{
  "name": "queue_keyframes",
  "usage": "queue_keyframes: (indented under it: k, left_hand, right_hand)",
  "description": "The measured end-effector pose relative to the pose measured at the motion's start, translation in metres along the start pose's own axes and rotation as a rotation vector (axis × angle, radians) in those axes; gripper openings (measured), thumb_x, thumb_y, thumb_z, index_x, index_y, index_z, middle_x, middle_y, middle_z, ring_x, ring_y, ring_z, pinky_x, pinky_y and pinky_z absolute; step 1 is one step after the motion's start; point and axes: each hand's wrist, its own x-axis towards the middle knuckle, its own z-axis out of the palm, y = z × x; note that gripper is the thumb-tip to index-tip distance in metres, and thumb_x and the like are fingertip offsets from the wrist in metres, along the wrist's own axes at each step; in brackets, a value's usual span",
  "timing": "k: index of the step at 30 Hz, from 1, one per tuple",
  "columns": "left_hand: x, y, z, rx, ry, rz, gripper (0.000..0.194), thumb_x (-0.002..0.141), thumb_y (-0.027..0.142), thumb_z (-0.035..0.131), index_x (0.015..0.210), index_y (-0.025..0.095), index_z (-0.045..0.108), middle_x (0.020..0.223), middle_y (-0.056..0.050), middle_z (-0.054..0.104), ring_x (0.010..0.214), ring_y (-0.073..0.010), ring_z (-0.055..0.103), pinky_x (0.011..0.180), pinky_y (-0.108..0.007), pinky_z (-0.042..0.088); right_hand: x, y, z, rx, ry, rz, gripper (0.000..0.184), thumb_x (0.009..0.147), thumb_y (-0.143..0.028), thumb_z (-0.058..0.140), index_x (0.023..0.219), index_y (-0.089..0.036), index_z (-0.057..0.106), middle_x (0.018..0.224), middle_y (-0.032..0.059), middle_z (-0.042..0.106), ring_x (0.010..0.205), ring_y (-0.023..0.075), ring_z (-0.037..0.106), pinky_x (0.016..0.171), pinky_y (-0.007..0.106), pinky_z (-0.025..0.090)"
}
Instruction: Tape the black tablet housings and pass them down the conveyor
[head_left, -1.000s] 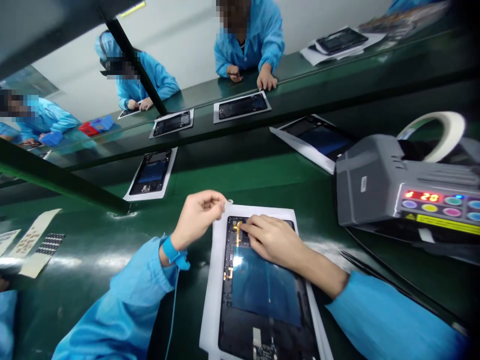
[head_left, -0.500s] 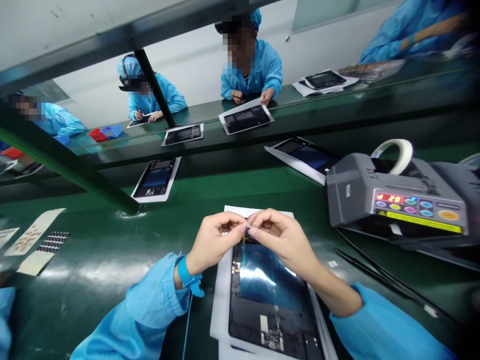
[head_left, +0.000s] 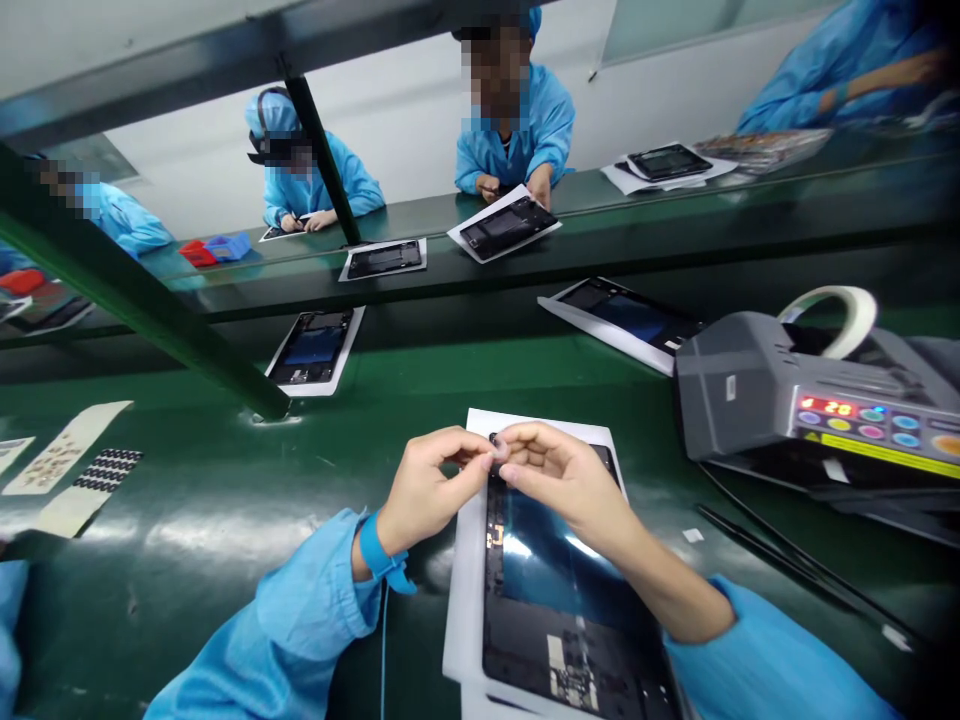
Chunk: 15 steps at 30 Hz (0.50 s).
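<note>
My left hand (head_left: 435, 480) pinches a small pale, see-through piece with a dark end (head_left: 498, 450) between thumb and forefinger; its exact kind is too small to make out. My right hand (head_left: 574, 480) meets it from the other side, its curled forefinger and thumb at the piece's edge. Both hands hover over the top end of an opened tablet (head_left: 566, 600), which has a dark shell, a blue shiny middle and small circuit parts near the bottom. Beneath the tablet lie white sheets (head_left: 463, 600). A blue strap (head_left: 379, 550) circles my left wrist.
A grey tape dispenser (head_left: 750, 400) with a tape roll (head_left: 855, 320) stands right, black tweezers (head_left: 780, 555) before it. Sticker sheets (head_left: 67, 450) lie left. More tablets (head_left: 319, 345) (head_left: 630, 315) lie behind. A green post (head_left: 150, 290) slants at left. Co-workers (head_left: 517, 130) sit across the bench.
The view has shifted, so the tablet and dispenser sit farther right. My fingers have turned the small piece, and more of it shows between my hands. Across the bench, a co-worker's tablet is tilted more.
</note>
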Motion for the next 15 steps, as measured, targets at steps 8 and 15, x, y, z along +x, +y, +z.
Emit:
queue_keyframes:
  k: [8,15]
  left_hand:
    - [0.001,-0.005,-0.009,0.023,-0.048,0.076,0.011,0.082,0.017,0.059,0.076,0.015,0.067,0.07,-0.003,0.068,0.062,-0.0113,0.059,0.059,-0.021,0.046]
    - [0.006,-0.017,-0.009,-0.006,-0.042,-0.01,0.012,0.083,0.02,0.059,0.077,0.015,0.068,0.07,-0.003,0.067,0.062,-0.0113,0.058,0.057,-0.021,0.045]
  right_hand:
    - [0.012,0.005,0.002,-0.04,-0.142,-0.005,0.031,0.078,-0.031,0.07,0.108,-0.025,0.066,0.104,0.0053,0.066,0.087,0.0153,0.062,0.077,0.031,0.053]
    - [0.017,0.006,-0.002,-0.05,-0.008,-0.046,0.007,0.075,-0.028,0.073,0.078,-0.023,0.07,0.082,0.0021,0.068,0.071,0.0132,0.062,0.066,0.026,0.053]
